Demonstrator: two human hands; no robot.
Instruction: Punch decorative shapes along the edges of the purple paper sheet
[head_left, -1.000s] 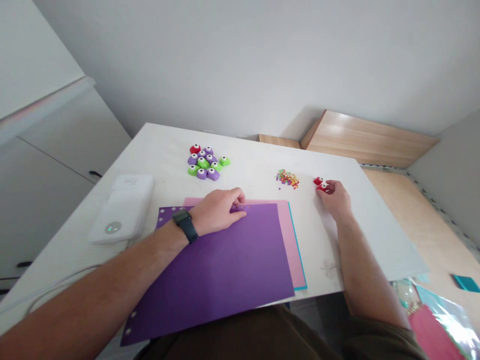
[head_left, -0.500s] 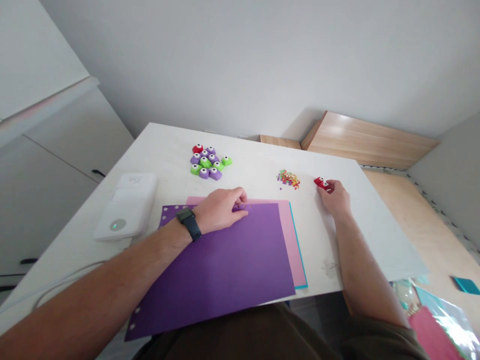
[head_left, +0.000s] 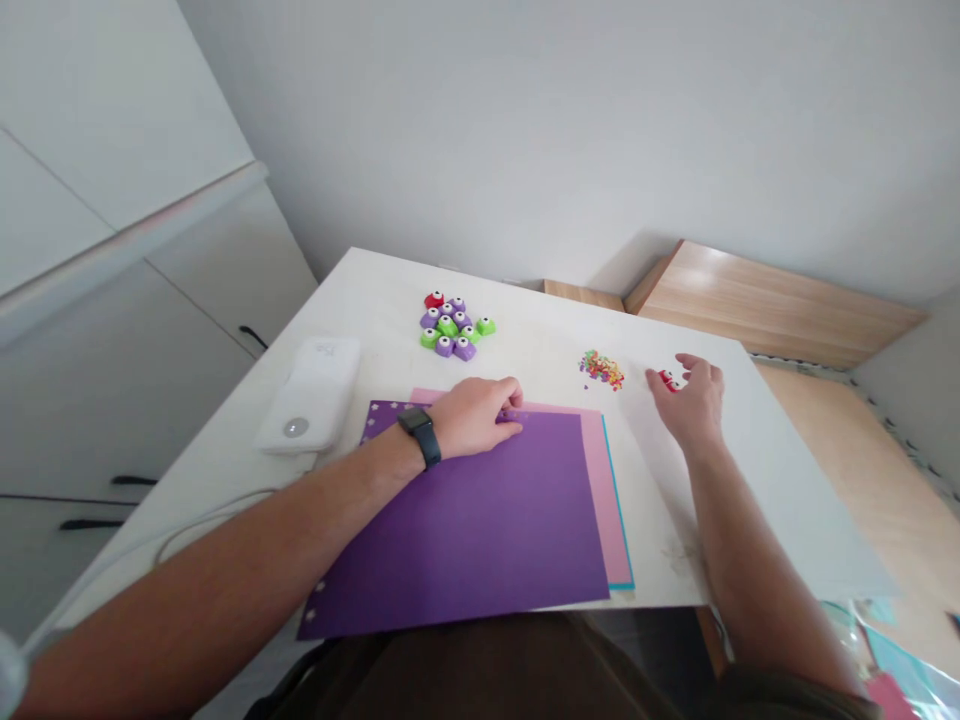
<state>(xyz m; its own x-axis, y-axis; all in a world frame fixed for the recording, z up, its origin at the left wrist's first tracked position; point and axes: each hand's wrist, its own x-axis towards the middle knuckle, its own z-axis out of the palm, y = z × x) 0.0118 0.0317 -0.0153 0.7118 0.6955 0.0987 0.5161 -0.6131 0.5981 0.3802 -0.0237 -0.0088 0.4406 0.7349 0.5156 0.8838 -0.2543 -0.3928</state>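
Note:
My left hand (head_left: pixel 476 415), with a dark watch on the wrist, rests on the top edge of a purple sheet (head_left: pixel 480 520), its fingers curled and pressed together at tiny purple bits. The purple sheet has star holes along its left edge and lies on a pink sheet (head_left: pixel 611 490) and a teal one. My right hand (head_left: pixel 694 405) hovers low over the white table (head_left: pixel 525 345) with fingers spread. A small red punch (head_left: pixel 667 380) stands on the table just by its thumb; the hand does not grip it.
A cluster of purple, green and red punches (head_left: pixel 451 327) sits at the back of the table. A heap of coloured paper bits (head_left: pixel 602 368) lies left of the red punch. A white device (head_left: pixel 311 405) with a cable lies on the left. Wooden boards (head_left: pixel 765 300) lean behind.
My right hand has let go of the red punch and spread its fingers. The view has shifted so everything sits further right. My left hand stays on the purple sheet.

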